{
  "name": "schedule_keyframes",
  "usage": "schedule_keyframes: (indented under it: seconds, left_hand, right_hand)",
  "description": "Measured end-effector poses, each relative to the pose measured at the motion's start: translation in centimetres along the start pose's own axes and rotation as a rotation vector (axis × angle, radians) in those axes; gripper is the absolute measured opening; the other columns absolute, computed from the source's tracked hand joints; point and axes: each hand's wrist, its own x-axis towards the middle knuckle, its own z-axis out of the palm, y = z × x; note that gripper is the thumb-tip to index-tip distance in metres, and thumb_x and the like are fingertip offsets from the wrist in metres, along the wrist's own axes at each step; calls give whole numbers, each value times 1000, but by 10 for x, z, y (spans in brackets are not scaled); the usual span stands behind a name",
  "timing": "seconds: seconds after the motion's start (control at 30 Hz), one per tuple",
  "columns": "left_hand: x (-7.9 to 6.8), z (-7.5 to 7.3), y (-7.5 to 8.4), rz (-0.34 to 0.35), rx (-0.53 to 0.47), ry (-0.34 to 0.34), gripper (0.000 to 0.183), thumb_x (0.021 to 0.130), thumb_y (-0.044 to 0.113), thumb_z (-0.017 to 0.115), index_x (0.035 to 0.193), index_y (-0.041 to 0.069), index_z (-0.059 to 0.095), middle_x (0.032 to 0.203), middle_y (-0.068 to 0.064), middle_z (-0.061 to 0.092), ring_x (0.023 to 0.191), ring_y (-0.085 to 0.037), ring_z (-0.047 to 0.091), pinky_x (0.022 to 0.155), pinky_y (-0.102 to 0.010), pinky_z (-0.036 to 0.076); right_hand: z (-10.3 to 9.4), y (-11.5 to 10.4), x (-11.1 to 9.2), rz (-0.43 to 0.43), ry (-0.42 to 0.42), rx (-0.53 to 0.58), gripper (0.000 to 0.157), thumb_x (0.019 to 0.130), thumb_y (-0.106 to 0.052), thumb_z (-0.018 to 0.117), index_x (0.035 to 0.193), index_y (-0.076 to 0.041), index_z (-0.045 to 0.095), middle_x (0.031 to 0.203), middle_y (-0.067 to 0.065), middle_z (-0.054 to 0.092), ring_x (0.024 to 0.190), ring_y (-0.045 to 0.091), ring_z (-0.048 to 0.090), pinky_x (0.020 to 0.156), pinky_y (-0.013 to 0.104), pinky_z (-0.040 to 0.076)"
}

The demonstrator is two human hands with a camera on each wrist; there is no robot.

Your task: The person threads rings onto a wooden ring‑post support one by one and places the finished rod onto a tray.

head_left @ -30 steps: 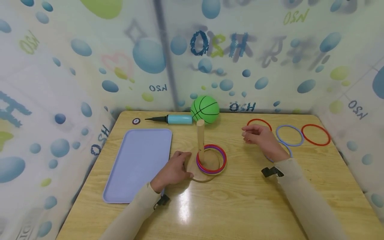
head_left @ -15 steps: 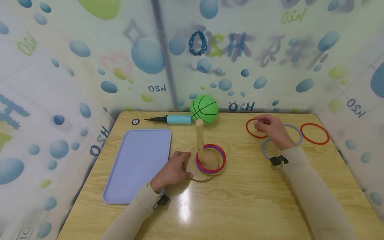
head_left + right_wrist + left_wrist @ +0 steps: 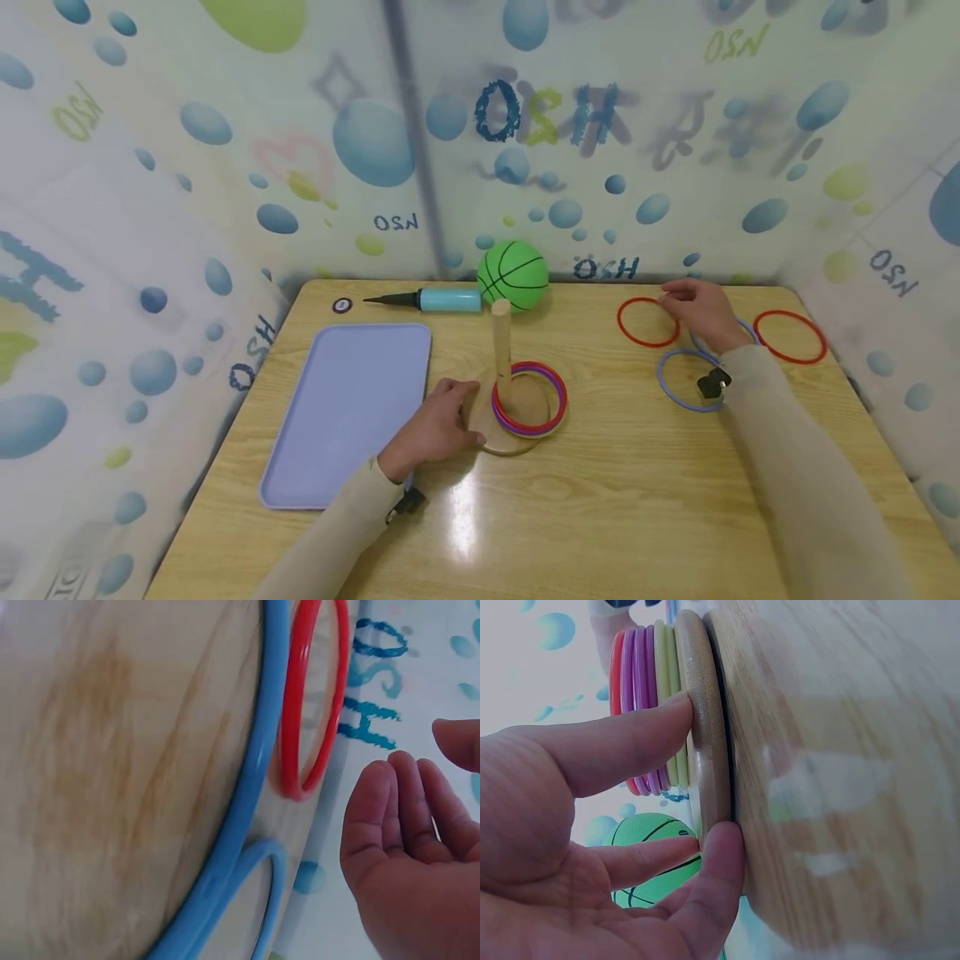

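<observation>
With thumb and fingers, my left hand (image 3: 431,425) grips the edge of a round wooden base (image 3: 706,735) that carries an upright wooden peg (image 3: 501,337). Stacked toss rings, a red one (image 3: 564,390) on top of purple and yellow-green ones, encircle the peg's foot. My right hand (image 3: 705,312) hovers palm-in at the table's back right, fingers loosely bent and nothing in them. It overlaps a blue ring (image 3: 753,330), partly hidden, and its fingertips are beside a red ring (image 3: 648,346). A nearer blue ring (image 3: 690,409) lies below the wrist; another red ring (image 3: 798,362) lies farther right.
A lavender tray (image 3: 268,492) lies left of the base. Along the back edge are a green ball (image 3: 513,271), a blue hand pump (image 3: 450,300) with a black nozzle and a small dark disc (image 3: 342,306). Patterned walls stand behind and at both sides.
My right hand has moved right and toward the back, past the left red ring and over the farther blue ring. The left hand stays on the base.
</observation>
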Motion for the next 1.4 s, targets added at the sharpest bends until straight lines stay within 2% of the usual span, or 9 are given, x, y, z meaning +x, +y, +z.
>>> schedule_keyframes:
  seconds: [0.13, 0.33, 0.47, 0.63, 0.83, 1.03, 1.23, 1.4]
  left_hand:
    - [0, 0, 1, 2, -1, -4, 87, 82, 20, 92, 155, 1, 49, 141, -22, 54, 104, -23, 57, 94, -45, 53]
    - [0, 1, 1, -3, -1, -5, 87, 82, 20, 92, 155, 1, 49, 141, -22, 54, 105, -24, 57, 95, -46, 53]
    - [0, 1, 1, -2, 6, -7, 88, 82, 20, 92, 156, 1, 49, 142, -22, 54, 106, -24, 57, 95, -47, 53]
    - [0, 1, -1, -5, 12, -14, 89, 82, 21, 92, 156, 3, 48, 142, -22, 54, 110, -26, 58, 98, -48, 53]
    - [0, 0, -1, -9, 6, -15, 89, 82, 22, 92, 156, 2, 48, 142, -22, 54, 112, -27, 58, 100, -50, 52]
    - [0, 0, -1, -11, 3, -12, 89, 82, 22, 92, 156, 2, 48, 143, -22, 53, 114, -28, 57, 101, -50, 52]
    - [-1, 0, 0, -15, -6, -11, 89, 82, 21, 92, 157, 2, 48, 143, -22, 53, 112, -26, 57, 99, -49, 52]
    - [-1, 0, 0, -6, -8, -10, 88, 82, 21, 92, 156, 1, 48, 143, -22, 53, 108, -24, 56, 96, -47, 52]
  right_hand:
    - [-2, 4, 8, 28, -35, -11, 51, 107, -33, 61, 143, 3, 59, 140, 28, 61, 125, 41, 59, 87, 30, 49]
    - [-3, 15, 23, 38, -60, -101, 51, 106, -31, 62, 142, 5, 59, 138, 31, 62, 123, 46, 60, 97, 51, 52]
    - [-2, 23, 32, 23, -91, -138, 48, 103, -23, 65, 140, 7, 60, 135, 31, 64, 121, 46, 61, 99, 56, 52]
    - [-1, 28, 39, 28, -119, -148, 46, 100, -19, 67, 138, 6, 62, 134, 30, 65, 118, 46, 63, 96, 55, 54]
    - [2, 25, 37, 46, -112, -150, 46, 98, -20, 67, 136, 6, 62, 132, 34, 65, 116, 48, 63, 95, 57, 55]
    - [3, 19, 32, 25, -106, -126, 45, 103, -21, 62, 140, 5, 62, 134, 33, 64, 120, 47, 62, 100, 57, 52]
    - [2, 18, 33, -7, -125, -96, 39, 105, -19, 63, 138, 3, 66, 133, 29, 66, 119, 42, 63, 92, 43, 55]
    - [-2, 18, 29, -4, -138, -84, 40, 106, -26, 65, 137, -2, 68, 138, 26, 66, 125, 41, 62, 93, 37, 54]
